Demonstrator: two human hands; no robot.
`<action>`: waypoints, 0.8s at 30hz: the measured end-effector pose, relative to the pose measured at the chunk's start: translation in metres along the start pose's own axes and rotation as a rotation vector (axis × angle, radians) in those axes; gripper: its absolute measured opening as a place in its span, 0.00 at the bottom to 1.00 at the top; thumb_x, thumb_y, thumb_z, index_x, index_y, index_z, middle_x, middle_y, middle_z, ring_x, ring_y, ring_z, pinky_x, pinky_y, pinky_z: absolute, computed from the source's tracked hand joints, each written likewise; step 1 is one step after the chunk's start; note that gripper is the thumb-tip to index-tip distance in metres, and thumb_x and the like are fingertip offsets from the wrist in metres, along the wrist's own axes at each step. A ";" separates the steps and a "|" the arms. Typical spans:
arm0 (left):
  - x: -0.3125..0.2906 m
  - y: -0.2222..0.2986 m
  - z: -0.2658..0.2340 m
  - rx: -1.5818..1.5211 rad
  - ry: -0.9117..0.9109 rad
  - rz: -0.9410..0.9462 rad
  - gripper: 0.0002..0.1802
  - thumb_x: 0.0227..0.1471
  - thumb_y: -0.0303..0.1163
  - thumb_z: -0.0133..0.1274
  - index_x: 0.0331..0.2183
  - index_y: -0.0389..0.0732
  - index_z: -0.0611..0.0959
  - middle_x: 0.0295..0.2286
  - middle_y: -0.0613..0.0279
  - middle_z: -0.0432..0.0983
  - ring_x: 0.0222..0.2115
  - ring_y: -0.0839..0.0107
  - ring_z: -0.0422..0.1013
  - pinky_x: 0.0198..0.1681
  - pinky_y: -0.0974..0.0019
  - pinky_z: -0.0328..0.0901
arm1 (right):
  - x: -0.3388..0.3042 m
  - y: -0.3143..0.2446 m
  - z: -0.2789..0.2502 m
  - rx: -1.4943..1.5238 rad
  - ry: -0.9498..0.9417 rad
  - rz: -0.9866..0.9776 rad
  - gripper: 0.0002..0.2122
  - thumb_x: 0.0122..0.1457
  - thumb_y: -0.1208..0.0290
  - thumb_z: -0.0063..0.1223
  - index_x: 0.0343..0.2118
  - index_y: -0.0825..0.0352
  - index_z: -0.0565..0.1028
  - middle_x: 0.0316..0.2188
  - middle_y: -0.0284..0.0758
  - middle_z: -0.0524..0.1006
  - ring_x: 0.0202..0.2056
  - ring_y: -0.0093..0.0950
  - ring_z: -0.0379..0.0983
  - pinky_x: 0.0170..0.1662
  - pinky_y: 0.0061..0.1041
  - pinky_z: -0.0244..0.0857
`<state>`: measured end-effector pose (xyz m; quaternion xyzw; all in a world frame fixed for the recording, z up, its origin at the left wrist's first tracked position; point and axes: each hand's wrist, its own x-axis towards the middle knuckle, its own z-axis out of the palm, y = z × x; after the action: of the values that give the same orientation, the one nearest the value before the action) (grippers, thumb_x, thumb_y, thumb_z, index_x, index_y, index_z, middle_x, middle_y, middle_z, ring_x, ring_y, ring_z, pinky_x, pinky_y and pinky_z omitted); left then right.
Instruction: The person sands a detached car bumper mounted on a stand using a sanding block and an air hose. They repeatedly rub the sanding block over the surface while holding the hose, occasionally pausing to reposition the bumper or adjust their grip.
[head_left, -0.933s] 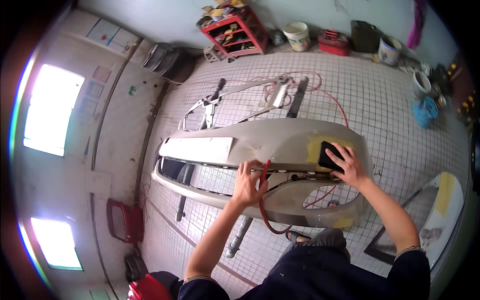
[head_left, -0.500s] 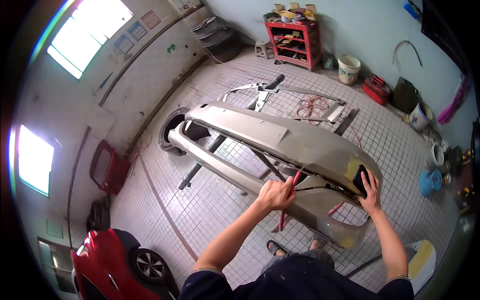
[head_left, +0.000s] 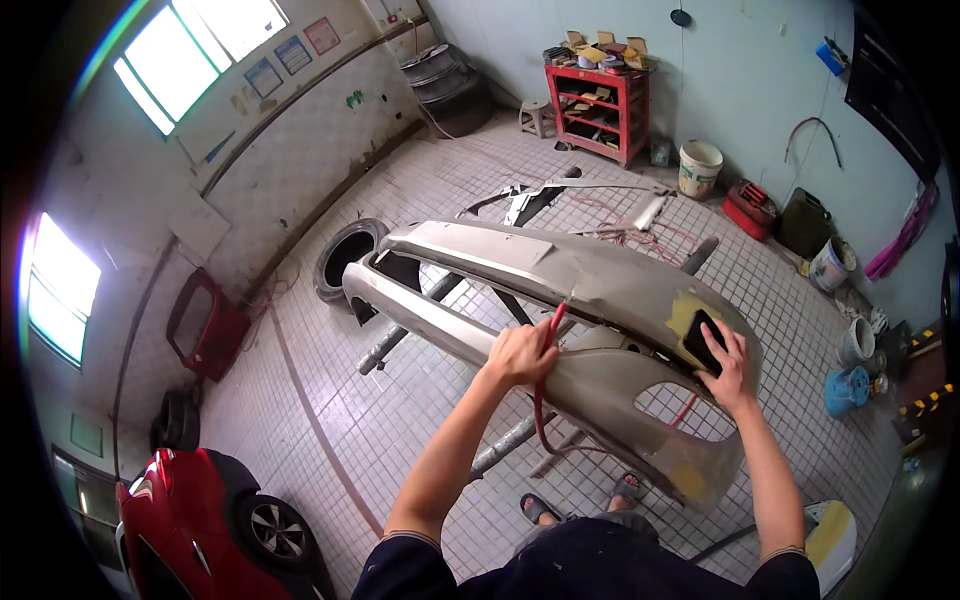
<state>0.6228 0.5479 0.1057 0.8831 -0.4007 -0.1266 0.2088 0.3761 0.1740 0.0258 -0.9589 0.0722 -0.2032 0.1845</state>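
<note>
A beige car bumper [head_left: 520,262] rests on a stand in front of me, with a yellow filler patch [head_left: 683,313] near its right end. My right hand [head_left: 728,362] presses a black sanding block [head_left: 703,341] flat against that patch. My left hand [head_left: 522,352] grips a thin red hose [head_left: 543,385] at the bumper's front edge; the hose hangs down in a loop below the hand.
A metal stand [head_left: 505,450] props the bumper over the tiled floor. A red shelf rack [head_left: 597,108], buckets [head_left: 698,168] and cans stand along the far wall. A tyre [head_left: 343,257] lies behind the bumper, a red car [head_left: 190,520] is at lower left.
My view has swung left and tilted, so the bumper now runs diagonally. Both hands keep their places: left on the red hose, right on the sanding block at the filler patch.
</note>
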 end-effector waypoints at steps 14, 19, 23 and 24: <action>0.040 -0.035 0.011 0.093 0.157 -0.050 0.16 0.57 0.44 0.53 0.38 0.42 0.79 0.26 0.42 0.81 0.32 0.37 0.78 0.39 0.38 0.70 | 0.075 0.025 0.065 -0.010 0.059 0.041 0.49 0.48 0.72 0.78 0.75 0.39 0.67 0.72 0.34 0.67 0.63 0.43 0.66 0.70 0.44 0.61; 0.043 -0.040 0.026 0.148 0.198 -0.057 0.17 0.57 0.46 0.53 0.39 0.41 0.80 0.29 0.43 0.82 0.34 0.37 0.78 0.40 0.38 0.70 | 0.072 0.037 0.069 -0.037 0.073 -0.006 0.47 0.51 0.66 0.78 0.75 0.37 0.67 0.73 0.33 0.67 0.62 0.43 0.67 0.68 0.47 0.62; 0.051 -0.032 0.016 0.129 0.160 -0.191 0.17 0.56 0.44 0.53 0.38 0.40 0.79 0.31 0.40 0.82 0.37 0.37 0.78 0.42 0.39 0.69 | 0.078 0.034 0.063 -0.039 0.070 -0.057 0.45 0.52 0.63 0.77 0.74 0.38 0.67 0.73 0.33 0.66 0.62 0.42 0.66 0.66 0.47 0.62; 0.052 -0.029 0.013 0.105 0.139 -0.227 0.17 0.56 0.44 0.53 0.38 0.40 0.79 0.31 0.40 0.82 0.38 0.37 0.78 0.42 0.39 0.69 | 0.079 0.033 0.061 -0.034 0.067 -0.057 0.45 0.51 0.64 0.77 0.75 0.38 0.68 0.73 0.34 0.66 0.62 0.42 0.66 0.66 0.47 0.62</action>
<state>0.6702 0.5216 0.0778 0.9391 -0.2889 -0.0667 0.1739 0.4713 0.1465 -0.0102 -0.9562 0.0544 -0.2391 0.1598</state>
